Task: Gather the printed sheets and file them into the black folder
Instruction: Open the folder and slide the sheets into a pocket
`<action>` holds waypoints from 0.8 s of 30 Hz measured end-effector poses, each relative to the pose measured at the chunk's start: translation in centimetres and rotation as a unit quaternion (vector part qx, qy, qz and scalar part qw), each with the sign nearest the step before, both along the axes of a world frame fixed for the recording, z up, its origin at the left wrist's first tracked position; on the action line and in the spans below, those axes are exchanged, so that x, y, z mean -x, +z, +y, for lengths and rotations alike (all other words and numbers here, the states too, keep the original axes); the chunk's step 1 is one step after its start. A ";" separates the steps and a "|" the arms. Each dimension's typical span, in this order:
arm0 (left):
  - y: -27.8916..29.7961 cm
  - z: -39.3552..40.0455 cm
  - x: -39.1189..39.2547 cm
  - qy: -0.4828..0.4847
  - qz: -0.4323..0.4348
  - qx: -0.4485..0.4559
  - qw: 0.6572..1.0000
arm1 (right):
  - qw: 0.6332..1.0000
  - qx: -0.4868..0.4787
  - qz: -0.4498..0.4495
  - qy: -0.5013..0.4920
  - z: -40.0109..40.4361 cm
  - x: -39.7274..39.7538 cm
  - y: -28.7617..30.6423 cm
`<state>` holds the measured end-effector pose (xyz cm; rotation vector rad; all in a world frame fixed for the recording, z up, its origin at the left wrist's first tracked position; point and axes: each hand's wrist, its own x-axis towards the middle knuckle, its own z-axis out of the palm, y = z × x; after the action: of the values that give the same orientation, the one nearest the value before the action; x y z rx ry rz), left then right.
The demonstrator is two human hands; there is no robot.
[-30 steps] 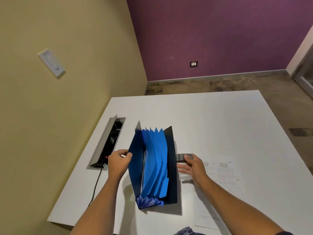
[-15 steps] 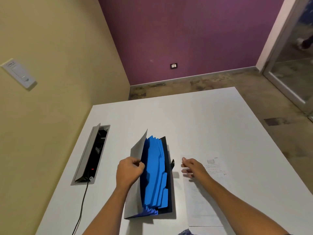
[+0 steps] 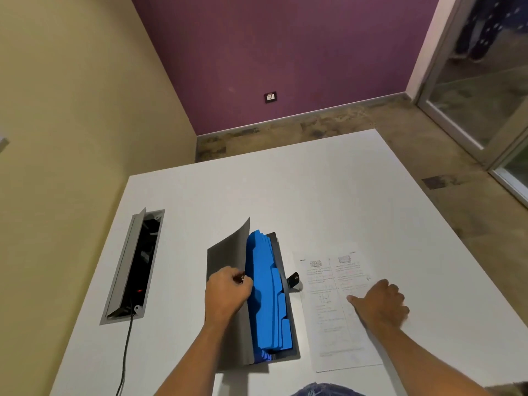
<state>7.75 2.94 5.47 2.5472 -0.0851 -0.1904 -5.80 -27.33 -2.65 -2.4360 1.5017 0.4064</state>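
Observation:
The black folder (image 3: 228, 252) lies open on the white table (image 3: 285, 195), its blue accordion dividers (image 3: 268, 298) fanned out inside. My left hand (image 3: 227, 292) grips the folder's front cover and holds it lifted to the left. A small black strap tab (image 3: 293, 279) sticks out from the folder's right edge. The printed sheets (image 3: 328, 324) lie flat just right of the folder. My right hand (image 3: 381, 305) rests palm down on their right part, fingers spread, holding nothing.
A grey cable box (image 3: 133, 267) with its lid raised is set into the table at the left, and a black cable (image 3: 125, 355) runs from it toward me. Yellow wall at left, purple wall behind, glass door (image 3: 485, 95) at far right.
The folder went from standing wide open to lying flatter with its cover held up. My right hand let go of the strap and moved right onto the printed sheets.

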 end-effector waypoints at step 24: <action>0.1 0.4 -0.2 0.019 -0.020 0.015 1.000 | 0.998 -0.031 -0.044 -0.012 1.3 -1.4 -0.2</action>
<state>7.94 3.34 5.55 2.5209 -0.0545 -0.1230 -4.43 -26.01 -2.88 -2.3540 1.4578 0.3308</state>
